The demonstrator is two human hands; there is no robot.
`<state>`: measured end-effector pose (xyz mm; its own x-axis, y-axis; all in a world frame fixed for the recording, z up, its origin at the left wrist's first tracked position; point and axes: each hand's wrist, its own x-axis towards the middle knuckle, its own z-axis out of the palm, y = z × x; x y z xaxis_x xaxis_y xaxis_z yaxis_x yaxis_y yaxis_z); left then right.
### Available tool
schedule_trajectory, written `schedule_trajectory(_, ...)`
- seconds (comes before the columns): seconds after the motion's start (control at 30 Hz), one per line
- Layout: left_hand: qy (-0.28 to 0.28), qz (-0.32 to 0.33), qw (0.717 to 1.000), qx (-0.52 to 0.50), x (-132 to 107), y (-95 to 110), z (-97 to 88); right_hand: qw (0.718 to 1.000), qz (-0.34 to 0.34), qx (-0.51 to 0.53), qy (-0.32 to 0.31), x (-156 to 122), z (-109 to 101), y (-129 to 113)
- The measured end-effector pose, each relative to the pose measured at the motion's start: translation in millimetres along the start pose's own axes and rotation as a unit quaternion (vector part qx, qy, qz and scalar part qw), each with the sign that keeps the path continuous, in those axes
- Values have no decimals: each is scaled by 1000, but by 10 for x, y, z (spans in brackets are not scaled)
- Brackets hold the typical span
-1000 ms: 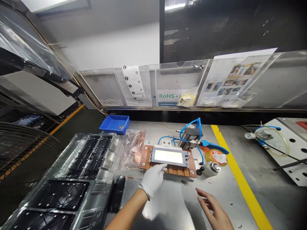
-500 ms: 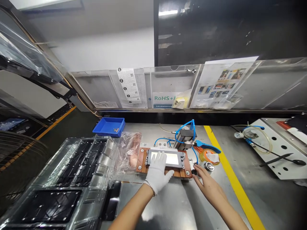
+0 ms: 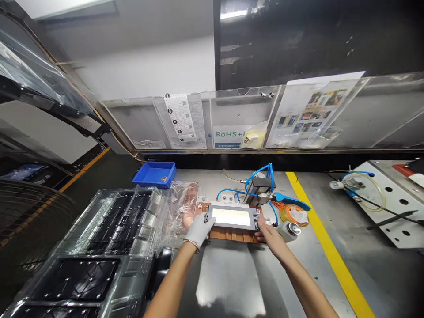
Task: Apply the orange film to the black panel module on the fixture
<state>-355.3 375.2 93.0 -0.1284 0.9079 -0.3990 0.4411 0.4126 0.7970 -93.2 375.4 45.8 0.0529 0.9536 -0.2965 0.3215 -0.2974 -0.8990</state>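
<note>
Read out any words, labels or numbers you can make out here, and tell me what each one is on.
"RoHS+" on the white sign with green lettering in the clear wall pocket; its end is hidden by a yellow sheet.
White label strip with codes: too small to read.
Photo instruction sheet: too small to read.
Small label on the fixture above the lit panel: blurred, unreadable.

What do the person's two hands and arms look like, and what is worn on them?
The left hand wears a white fabric glove that ends at the wrist, where a thin metal-looking bracelet sits. The right hand is bare, with no glove or ring visible. Both forearms are bare: no sleeves, watches or markings show in the head view.
</note>
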Motion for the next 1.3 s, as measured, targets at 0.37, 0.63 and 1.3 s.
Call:
schedule_trajectory(0.37,23,-64,991,-112,-1007,-556,161,964,149,221,-4,-1223,140,520)
schedule_trajectory(0.63,117,29,978,-171,-1281,-592,94,977,89,178,-76,-1685,150,394)
schedule_trajectory(1.3,-188,162,960,129,-1592,1,378,997,23,-40,-66,-1662,256,124)
